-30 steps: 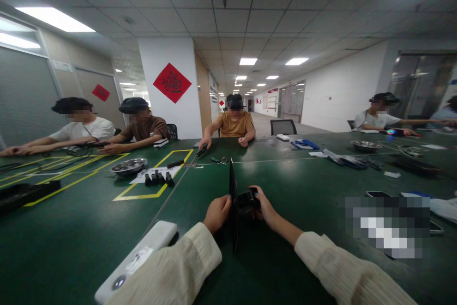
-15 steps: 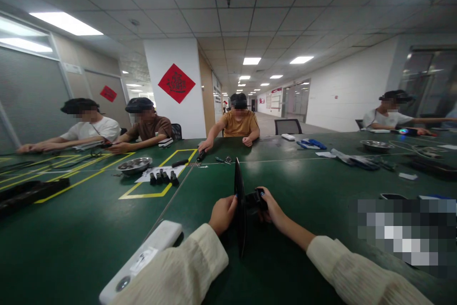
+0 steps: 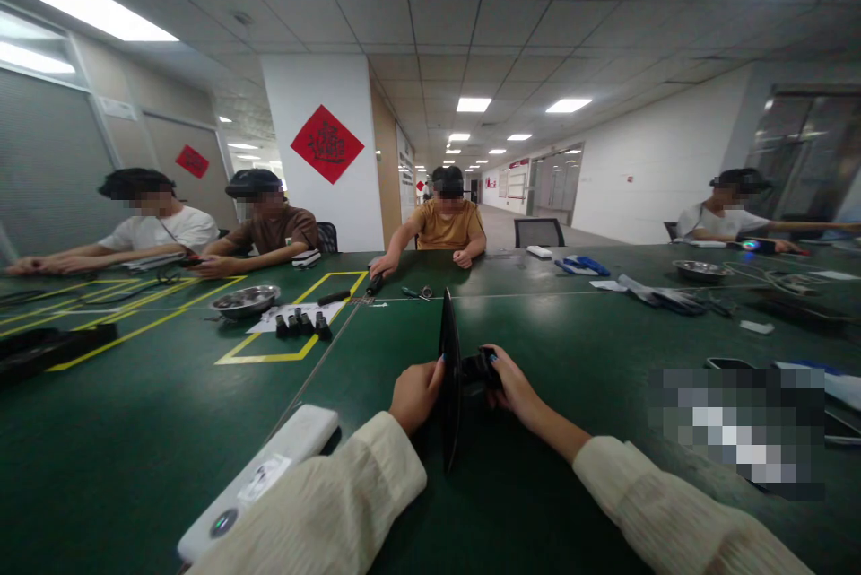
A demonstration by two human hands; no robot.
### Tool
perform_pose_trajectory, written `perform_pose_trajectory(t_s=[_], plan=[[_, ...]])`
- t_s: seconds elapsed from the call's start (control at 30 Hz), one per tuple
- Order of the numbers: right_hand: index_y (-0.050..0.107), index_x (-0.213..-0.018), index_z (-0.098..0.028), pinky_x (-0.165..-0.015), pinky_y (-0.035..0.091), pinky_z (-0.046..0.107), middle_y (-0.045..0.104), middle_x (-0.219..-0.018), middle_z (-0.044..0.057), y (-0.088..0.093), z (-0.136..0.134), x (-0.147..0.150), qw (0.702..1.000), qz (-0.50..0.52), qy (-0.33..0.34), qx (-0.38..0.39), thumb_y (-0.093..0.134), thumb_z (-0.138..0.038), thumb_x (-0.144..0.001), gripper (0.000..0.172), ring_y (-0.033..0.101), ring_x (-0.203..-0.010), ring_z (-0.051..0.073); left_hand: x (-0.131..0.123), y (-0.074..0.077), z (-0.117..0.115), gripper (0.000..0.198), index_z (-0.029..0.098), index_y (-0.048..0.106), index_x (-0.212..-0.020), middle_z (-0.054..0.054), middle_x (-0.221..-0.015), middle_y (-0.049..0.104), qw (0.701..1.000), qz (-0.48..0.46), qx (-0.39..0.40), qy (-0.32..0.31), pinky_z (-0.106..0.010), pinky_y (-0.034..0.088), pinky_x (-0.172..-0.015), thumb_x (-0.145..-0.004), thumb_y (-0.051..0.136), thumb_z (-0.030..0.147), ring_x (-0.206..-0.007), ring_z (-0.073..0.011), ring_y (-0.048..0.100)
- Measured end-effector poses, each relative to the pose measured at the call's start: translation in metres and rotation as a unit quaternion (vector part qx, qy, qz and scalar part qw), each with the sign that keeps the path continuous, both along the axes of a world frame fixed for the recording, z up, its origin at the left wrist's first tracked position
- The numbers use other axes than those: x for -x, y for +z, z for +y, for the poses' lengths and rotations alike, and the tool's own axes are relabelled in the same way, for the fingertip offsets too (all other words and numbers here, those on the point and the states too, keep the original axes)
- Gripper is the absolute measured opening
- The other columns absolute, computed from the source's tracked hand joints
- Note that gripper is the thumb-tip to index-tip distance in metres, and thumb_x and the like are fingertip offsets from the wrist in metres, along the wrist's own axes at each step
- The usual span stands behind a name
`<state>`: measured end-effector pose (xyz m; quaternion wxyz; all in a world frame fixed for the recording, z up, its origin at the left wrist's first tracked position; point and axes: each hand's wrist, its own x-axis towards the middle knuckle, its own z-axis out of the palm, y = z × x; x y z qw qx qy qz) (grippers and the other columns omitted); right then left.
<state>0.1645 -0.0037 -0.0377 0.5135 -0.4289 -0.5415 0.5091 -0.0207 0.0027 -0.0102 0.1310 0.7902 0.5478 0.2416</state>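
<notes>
A thin black panel [image 3: 448, 378] stands nearly upright in front of me, seen almost edge-on, so its face is hidden. My left hand [image 3: 415, 396] is closed against its left side, thumb on the surface. On the right side sits a chunky black bracket-like part [image 3: 476, 370], close against the panel; whether it is fixed there I cannot tell. Around this part the fingers of my right hand [image 3: 508, 378] are closed. A long white device [image 3: 269, 472] with a round dark window lies beside my left forearm.
On the green table [image 3: 377, 351], a metal bowl [image 3: 246, 300], several black cylinders [image 3: 302, 324] and white paper lie ahead left. Across the table, a person [image 3: 449, 225] holds a dark tool [image 3: 375, 283]. Gloves [image 3: 656, 295] and another metal bowl [image 3: 701, 271] lie to the right.
The camera view has shifted slightly, moving the scene a little up and left. Both hands keep the same hold on the panel and the bracket-like part.
</notes>
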Motion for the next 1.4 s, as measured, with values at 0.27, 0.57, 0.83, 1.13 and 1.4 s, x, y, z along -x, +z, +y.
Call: perform_pose_trajectory(t_s=[0.27, 0.57, 0.83, 1.13, 1.4], plan=[[0.037, -0.122, -0.016, -0.029, 0.020, 0.018, 0.047, -0.047, -0.006, -0.0030, -0.0004, -0.0003, 1.000, 0.000, 0.006, -0.007, 0.037, -0.048, -0.079, 0.053, 0.040, -0.029, 0.009, -0.0016, 0.0007, -0.0024, 0.052, 0.017, 0.065, -0.080, -0.010, -0.080, 0.068, 0.999, 0.034, -0.011, 0.009, -0.025, 0.035, -0.061, -0.093, 0.019, 0.038, -0.077, -0.0203, 0.062], [0.037, -0.119, -0.013, -0.027, 0.016, 0.016, 0.049, -0.042, -0.006, -0.0060, -0.0003, -0.0040, 0.999, -0.031, 0.008, -0.025, 0.034, -0.052, -0.081, 0.055, 0.037, -0.027, 0.008, -0.0018, 0.0016, -0.0053, 0.051, 0.017, 0.065, -0.081, -0.010, -0.083, 0.068, 0.999, 0.036, -0.011, 0.009, -0.026, 0.035, -0.063, -0.093, 0.019, 0.037, -0.080, -0.0214, 0.062], [0.038, -0.117, -0.014, -0.028, 0.018, 0.016, 0.049, -0.041, -0.006, -0.0058, -0.0003, -0.0057, 0.998, -0.046, 0.013, -0.042, 0.031, -0.047, -0.084, 0.048, 0.038, -0.027, 0.009, -0.0011, 0.0009, -0.0028, 0.046, 0.016, 0.063, -0.083, -0.010, -0.087, 0.068, 1.000, 0.007, -0.009, -0.006, -0.025, 0.037, -0.066, -0.093, 0.022, 0.034, -0.083, -0.0209, 0.062], [0.038, -0.115, -0.015, -0.027, 0.018, 0.016, 0.049, -0.045, -0.006, -0.0076, 0.0022, -0.0042, 0.998, -0.038, 0.010, -0.044, 0.033, -0.049, -0.083, 0.047, 0.039, -0.028, 0.008, -0.0006, 0.0019, -0.0038, 0.038, 0.018, 0.064, -0.087, -0.009, -0.090, 0.068, 1.000, 0.008, -0.003, -0.002, -0.025, 0.040, -0.072, -0.091, 0.028, 0.032, -0.087, -0.0202, 0.062], [0.038, -0.116, -0.015, -0.027, 0.019, 0.016, 0.050, -0.045, -0.006, -0.0093, 0.0028, -0.0047, 0.998, -0.042, 0.014, -0.044, 0.031, -0.048, -0.084, 0.047, 0.038, -0.028, 0.008, 0.0005, -0.0001, -0.0014, 0.044, 0.017, 0.062, -0.087, -0.010, -0.091, 0.068, 1.000, 0.016, -0.008, -0.015, -0.026, 0.040, -0.070, -0.092, 0.021, 0.033, -0.087, -0.0210, 0.062]])
